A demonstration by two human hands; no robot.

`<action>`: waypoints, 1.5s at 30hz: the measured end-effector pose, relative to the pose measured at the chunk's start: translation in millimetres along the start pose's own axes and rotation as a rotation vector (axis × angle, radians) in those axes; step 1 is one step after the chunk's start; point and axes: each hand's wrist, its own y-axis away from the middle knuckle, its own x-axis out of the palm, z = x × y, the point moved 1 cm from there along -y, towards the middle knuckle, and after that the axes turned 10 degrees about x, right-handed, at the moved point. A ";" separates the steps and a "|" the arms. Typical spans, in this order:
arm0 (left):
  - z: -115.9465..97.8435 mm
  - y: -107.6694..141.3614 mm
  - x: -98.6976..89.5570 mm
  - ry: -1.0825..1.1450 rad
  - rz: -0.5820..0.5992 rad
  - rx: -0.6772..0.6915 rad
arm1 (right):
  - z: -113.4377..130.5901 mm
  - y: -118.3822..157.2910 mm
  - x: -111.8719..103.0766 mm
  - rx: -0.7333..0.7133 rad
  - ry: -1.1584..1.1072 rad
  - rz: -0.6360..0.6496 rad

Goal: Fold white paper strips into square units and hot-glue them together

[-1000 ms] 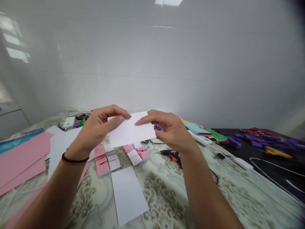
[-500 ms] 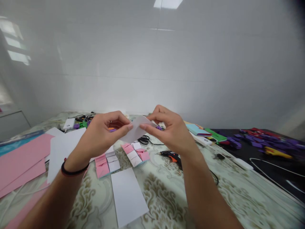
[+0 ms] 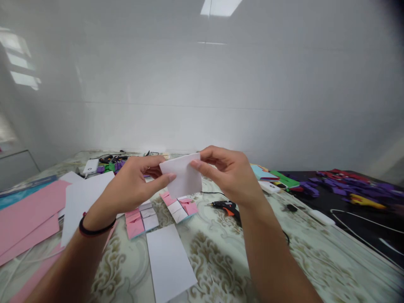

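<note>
A small white piece of paper [image 3: 183,179] is held up above the table between my two hands. My left hand [image 3: 142,174] pinches its left edge, thumb on the near face. On the opposite side, the thumb and fingers of my right hand [image 3: 222,168] grip the upper right corner. Below lies a white paper rectangle [image 3: 170,261], flat on the patterned tablecloth [image 3: 217,256]. Two folded pink-and-white paper pieces, one on the left [image 3: 142,221] and one on the right [image 3: 178,208], rest just beyond that rectangle.
A black-and-orange glue gun [image 3: 225,207] lies right of centre. Pink sheets [image 3: 31,214] and white sheets [image 3: 83,198] spread across the left. Purple folded pieces [image 3: 344,187] and a yellow-handled tool [image 3: 368,201] sit on a dark surface at right. A white cable crosses there.
The white paper has turned from a tilted, slanting pose to a more upright one, its broad face now toward me. Both hands have shifted slightly and keep their grip.
</note>
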 end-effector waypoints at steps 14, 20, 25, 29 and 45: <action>1.3 0.0 4.5 0.009 -0.059 0.008 | 6.1 0.8 8.7 -0.045 0.069 0.066; -5.9 0.0 8.4 -0.045 -0.148 0.064 | 9.1 1.5 12.6 -0.060 0.100 0.131; -7.3 4.7 -4.1 -0.037 -0.435 -0.020 | 7.4 0.3 5.8 -0.026 0.097 0.138; 7.8 6.9 -17.8 -0.007 -0.594 -0.040 | 2.0 -1.0 -6.7 -0.020 0.083 0.115; -2.8 1.3 5.3 0.049 -0.266 0.006 | 6.4 -0.4 14.7 -0.047 0.002 0.081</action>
